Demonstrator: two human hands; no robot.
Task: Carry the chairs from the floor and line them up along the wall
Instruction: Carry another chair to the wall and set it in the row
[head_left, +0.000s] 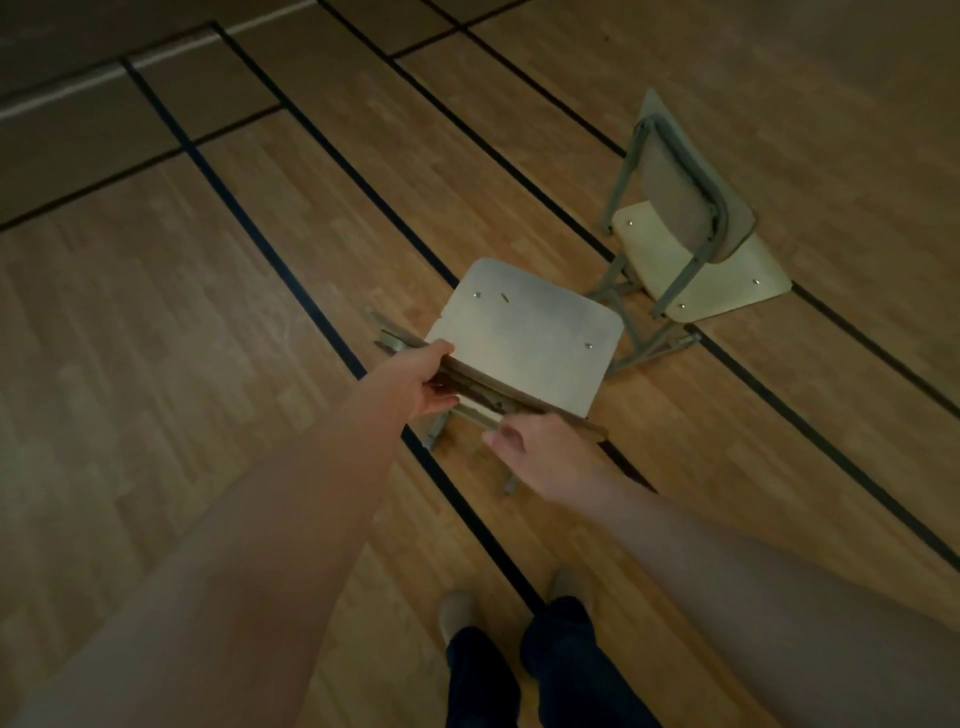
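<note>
Near chair (524, 338): my left hand (415, 382) and right hand (540, 457) clasp its backrest (519, 404) ends; legs at the floor (208, 312), possibly lifted. Far chair (691, 244): standing on floor, beyond, right.

Person at work, seen from a head-worn camera: both forearms are bare along their whole visible length, the left arm (234, 545) looming broad at the lower left of the frame, the right arm (753, 571) at the lower right. The left hand (415, 384) and the right hand (540, 457) are bare as well; a pale thumbnail (500, 441) shows on the right. Dark navy trousers (556, 654) cover both legs, the cloth lying in soft folds. Beneath the hems are light tan shoes with rounded toes, the left shoe (456, 613) and the right shoe (563, 584). Dim light blurs finer detail.
</note>
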